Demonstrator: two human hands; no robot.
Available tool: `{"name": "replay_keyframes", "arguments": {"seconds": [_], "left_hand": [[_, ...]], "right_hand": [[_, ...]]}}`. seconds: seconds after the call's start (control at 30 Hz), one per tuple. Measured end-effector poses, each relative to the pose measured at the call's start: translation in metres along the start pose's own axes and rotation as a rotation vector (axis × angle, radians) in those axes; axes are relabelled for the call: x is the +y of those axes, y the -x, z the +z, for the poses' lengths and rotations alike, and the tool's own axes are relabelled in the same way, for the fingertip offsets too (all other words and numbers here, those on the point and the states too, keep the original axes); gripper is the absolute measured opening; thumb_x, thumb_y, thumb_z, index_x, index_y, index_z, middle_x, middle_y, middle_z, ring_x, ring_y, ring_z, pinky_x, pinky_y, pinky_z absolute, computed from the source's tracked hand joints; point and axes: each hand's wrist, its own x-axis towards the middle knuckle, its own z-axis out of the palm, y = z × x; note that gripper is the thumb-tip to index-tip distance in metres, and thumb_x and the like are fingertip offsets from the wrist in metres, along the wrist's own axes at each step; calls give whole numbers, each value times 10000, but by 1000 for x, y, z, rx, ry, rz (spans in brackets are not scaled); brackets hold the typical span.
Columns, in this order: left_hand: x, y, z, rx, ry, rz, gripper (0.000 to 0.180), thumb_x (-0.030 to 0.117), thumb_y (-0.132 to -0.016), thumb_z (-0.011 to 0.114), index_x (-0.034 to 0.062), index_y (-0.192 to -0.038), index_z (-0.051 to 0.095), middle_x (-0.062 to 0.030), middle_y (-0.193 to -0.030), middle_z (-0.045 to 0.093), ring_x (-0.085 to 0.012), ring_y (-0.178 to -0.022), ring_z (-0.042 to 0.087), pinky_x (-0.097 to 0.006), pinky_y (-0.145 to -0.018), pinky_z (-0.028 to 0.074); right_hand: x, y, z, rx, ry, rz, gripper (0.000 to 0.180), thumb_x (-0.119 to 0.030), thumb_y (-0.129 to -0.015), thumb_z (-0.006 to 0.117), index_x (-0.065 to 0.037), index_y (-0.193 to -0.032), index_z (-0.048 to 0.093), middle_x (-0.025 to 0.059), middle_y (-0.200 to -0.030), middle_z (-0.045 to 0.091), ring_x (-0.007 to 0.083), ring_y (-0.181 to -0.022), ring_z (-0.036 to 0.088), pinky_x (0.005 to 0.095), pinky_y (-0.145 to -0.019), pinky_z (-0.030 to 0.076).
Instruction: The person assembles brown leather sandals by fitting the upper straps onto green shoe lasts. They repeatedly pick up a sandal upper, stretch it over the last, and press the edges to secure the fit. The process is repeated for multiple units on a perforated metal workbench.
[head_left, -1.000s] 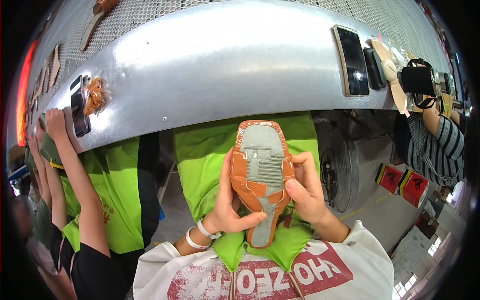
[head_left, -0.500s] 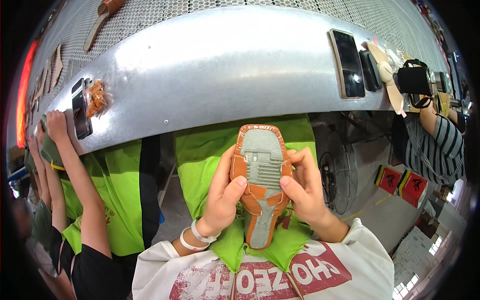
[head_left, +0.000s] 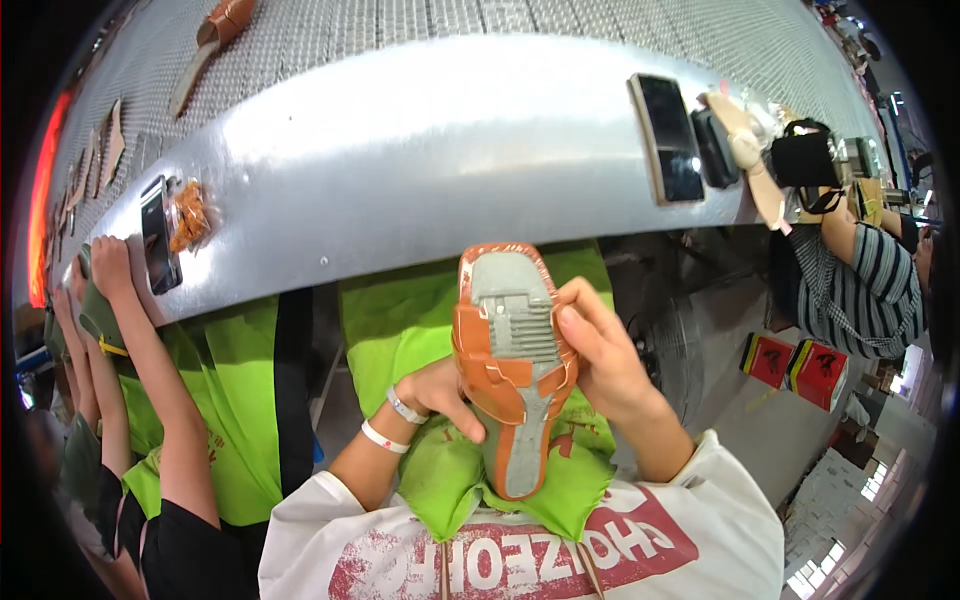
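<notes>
An unfinished brown sandal (head_left: 518,375) is held bottom up over my lap, its toe pointing away from me. Brown leather is folded over the edges of its grey, ribbed underside. My right hand (head_left: 607,352) grips the right side near the toe, thumb toward the underside and fingers bent by the edge. Lower down on the left, my left hand (head_left: 440,394) bears against the sandal's side. Its thumb reaches toward the narrow heel part, while its fingers are mostly hidden behind the sandal.
A metal table (head_left: 400,150) curves ahead. On it lie a phone (head_left: 668,138) at right, and another phone (head_left: 160,235) beside a bag of orange pieces (head_left: 188,217) at left. A co-worker's hand (head_left: 112,266) is at the left edge; a striped-clothed person sits right. A fan (head_left: 668,350) stands below.
My left hand has slid down from the sandal's upper left side toward its heel part. The sandal has tilted slightly and shifted left, with my right hand still on it.
</notes>
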Motion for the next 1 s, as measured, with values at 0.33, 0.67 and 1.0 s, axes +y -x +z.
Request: {"name": "replay_keyframes", "arguments": {"seconds": [0.33,0.67,1.0], "left_hand": [[104,-29,99,733,-1132,112,652,409,-659,848,25,-1108,572,-187,-810,690,-374,-739,691,-383,-634,552],[95,47,108,865,-1359,44,632,517,-666,814,24,-1036,677,-152,-670,667,-311,-599,676,-365,-576,541],[174,51,110,1286,-1683,-220,636,528,-673,801,25,-1042,676,-186,-734,691,-353,-666,682,-403,-644,551]], "right_hand": [[15,-17,4,166,64,-494,1005,-492,-706,831,68,-1384,343,136,-1253,534,192,-1118,577,324,-947,476],[-189,-121,46,131,-142,-800,782,-767,-864,394,-96,-1242,528,57,-995,639,202,-916,646,366,-745,534],[-154,-285,25,463,-184,-851,248,-313,-980,481,-82,-1007,569,6,-835,601,104,-696,570,262,-592,406]]}}
